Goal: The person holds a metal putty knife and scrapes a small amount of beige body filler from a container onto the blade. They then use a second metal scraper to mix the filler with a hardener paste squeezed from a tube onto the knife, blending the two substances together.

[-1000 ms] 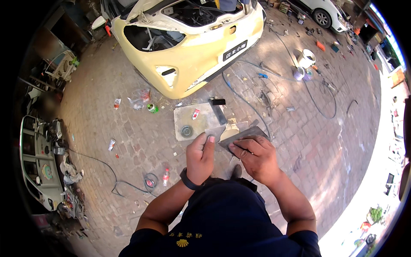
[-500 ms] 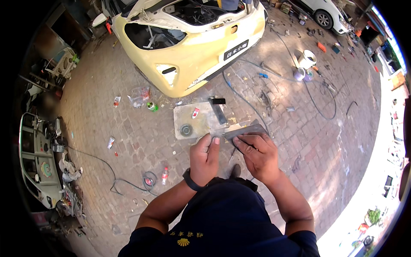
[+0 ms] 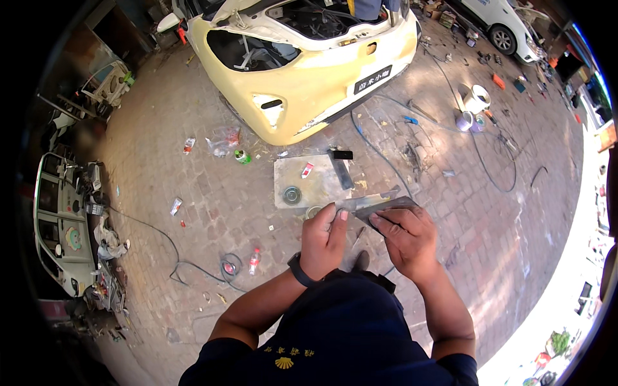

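My left hand (image 3: 324,239) is closed, thumb on top, on the near end of a thin flat strip (image 3: 376,197) with pale smears along it. My right hand (image 3: 410,237) pinches a dark grey flat sheet (image 3: 385,209), its fingers spread along the upper face. The sheet's left tip lies close to my left thumb; whether the two pieces touch, I cannot tell. Below them on the ground is a pale board (image 3: 283,168), bearing a round dark lid or tin (image 3: 291,195), a red and white tube (image 3: 308,170) and a dark flat bar (image 3: 342,172).
Ahead stands a car body (image 3: 257,109) with a yellowish rear. A blue-grey hose (image 3: 376,149) crosses the paving. White bucket (image 3: 477,99) and small tins (image 3: 465,121) stand at right; a bottle (image 3: 255,260) and a cable (image 3: 177,257) lie at left, beside a detached door panel (image 3: 55,219).
The whole scene has shifted rightward in view. The dark sheet in my right hand has turned slightly and sits a little lower against the pale strip. Both hands keep their hold.
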Demonstrator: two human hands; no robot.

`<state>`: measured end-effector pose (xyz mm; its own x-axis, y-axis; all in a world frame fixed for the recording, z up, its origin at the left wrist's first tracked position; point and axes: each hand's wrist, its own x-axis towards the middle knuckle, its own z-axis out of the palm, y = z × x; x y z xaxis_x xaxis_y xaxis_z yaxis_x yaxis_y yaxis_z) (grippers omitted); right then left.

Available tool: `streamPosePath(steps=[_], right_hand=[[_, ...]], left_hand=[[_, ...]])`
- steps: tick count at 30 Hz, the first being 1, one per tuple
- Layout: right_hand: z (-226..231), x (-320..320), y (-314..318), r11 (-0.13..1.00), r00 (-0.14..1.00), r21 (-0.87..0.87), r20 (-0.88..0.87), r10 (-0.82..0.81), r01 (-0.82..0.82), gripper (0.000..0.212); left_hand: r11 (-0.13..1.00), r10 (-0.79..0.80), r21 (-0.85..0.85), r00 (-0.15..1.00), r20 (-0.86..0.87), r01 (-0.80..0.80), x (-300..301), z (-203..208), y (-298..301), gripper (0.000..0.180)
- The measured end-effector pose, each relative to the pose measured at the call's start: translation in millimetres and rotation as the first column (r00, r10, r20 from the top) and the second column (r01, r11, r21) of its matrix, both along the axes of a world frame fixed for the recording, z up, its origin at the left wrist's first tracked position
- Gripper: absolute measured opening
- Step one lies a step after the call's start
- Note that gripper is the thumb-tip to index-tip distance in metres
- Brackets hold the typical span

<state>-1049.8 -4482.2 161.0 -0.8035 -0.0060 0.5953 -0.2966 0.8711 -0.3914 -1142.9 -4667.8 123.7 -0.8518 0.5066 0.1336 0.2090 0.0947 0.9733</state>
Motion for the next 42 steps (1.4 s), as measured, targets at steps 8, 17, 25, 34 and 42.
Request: streamPosePath(steps=[8, 17, 25, 34, 42], right_hand=[[4, 14, 13, 0.589, 0.955, -0.796, 0.051, 0.293, -0.138, 0.023], [-52, 35, 34, 0.061, 0.969, -0.970, 0.232, -0.088, 0.237, 0.016], [-67, 11, 11, -0.235, 0.976, -0.948, 0.220, -0.005, 0.212, 0.018], [-51, 9, 5, 0.018, 0.978, -0.979, 0.204, 0.038, 0.203, 0.020], [-7, 26, 21, 0.736, 0.993, -0.671, -0.113, 0.019, -0.090, 0.014]], left_hand=[[0.980, -0.133, 0.168, 0.981, 0.138, 0.110, -3, -9, 0, 0.023], [0.953, 0.055, 0.273, 0.963, 0.262, -0.129, -14, -8, -3, 0.023], [0.975, -0.187, 0.129, 0.981, 0.045, 0.180, 3, 11, 0, 0.022], [0.901, -0.431, -0.113, 0.896, -0.107, 0.419, -1, 8, -8, 0.029], [0.970, -0.235, 0.127, 0.924, 0.301, 0.205, 4, -18, -18, 0.026]])
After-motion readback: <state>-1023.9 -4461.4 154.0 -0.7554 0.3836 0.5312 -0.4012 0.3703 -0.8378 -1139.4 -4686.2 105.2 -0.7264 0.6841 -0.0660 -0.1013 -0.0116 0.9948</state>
